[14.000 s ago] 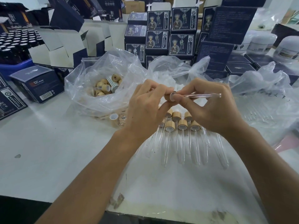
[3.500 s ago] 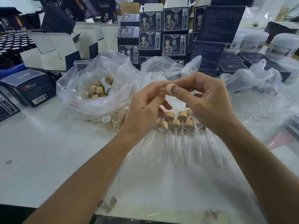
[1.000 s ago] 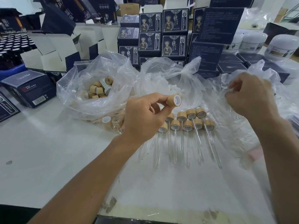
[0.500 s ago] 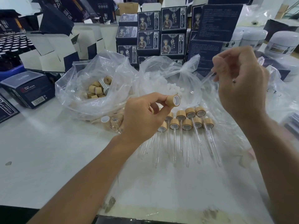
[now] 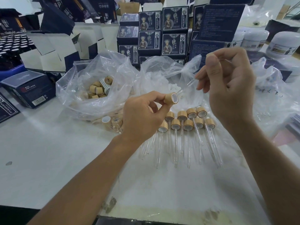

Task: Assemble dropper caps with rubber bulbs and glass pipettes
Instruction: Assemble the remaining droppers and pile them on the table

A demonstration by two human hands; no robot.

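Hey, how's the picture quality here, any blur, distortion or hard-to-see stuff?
Head view: even, soft light with faint shadows; wide-angle bending at the edges; right hand slightly motion-blurred; its glass pipette nearly vanishes against the clear bag; bamboo cap sharp.

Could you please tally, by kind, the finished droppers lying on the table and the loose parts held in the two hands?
Finished droppers on the table: 9 visible
Bamboo cap in the left hand: 1
Glass pipette in the right hand: 1
Total: 11
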